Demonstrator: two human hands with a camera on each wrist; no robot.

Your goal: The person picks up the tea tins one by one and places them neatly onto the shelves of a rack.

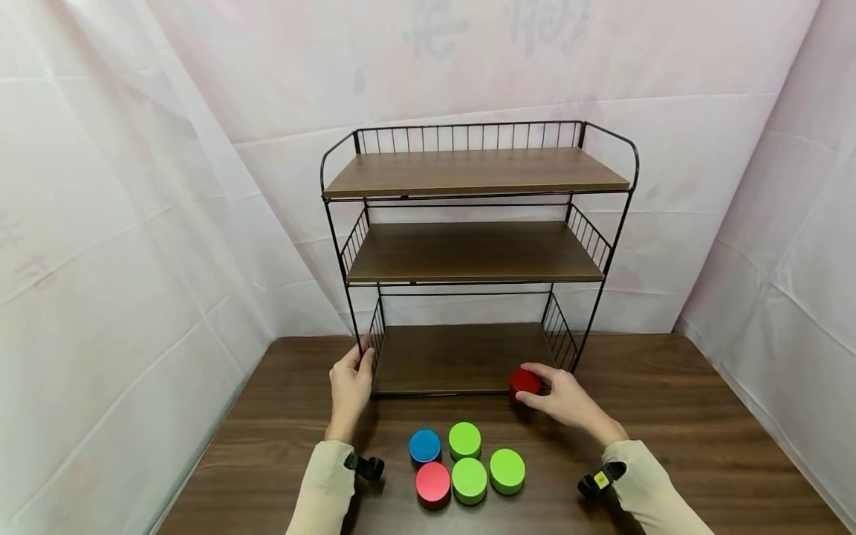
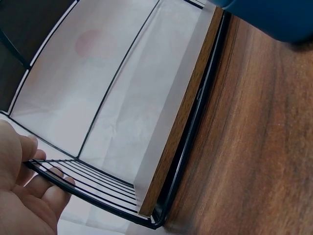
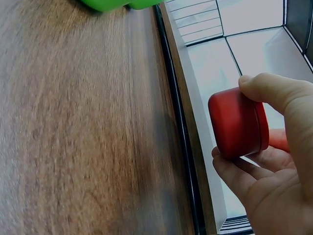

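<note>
My right hand (image 1: 560, 395) pinches a small round red tin (image 1: 524, 382) between thumb and fingers, at the front right corner of the rack's lowest shelf. In the right wrist view the red tin (image 3: 237, 123) is tilted, off the table, beside the shelf's front edge. At the lower left of the wire rack (image 1: 348, 297), my left hand (image 1: 351, 383) holds the side frame. The left wrist view shows its fingers (image 2: 56, 196) curled at the black wire side rail (image 2: 93, 203). Part of that hand is cut off by the view's edge.
On the table (image 1: 287, 461) in front of the rack stand a blue tin (image 1: 425, 446), a pinkish-red tin (image 1: 433, 483) and three green tins (image 1: 470, 479), close together. The rack has three wooden shelves (image 1: 475, 253). A pale cloth (image 1: 281, 186) hangs behind and at the sides.
</note>
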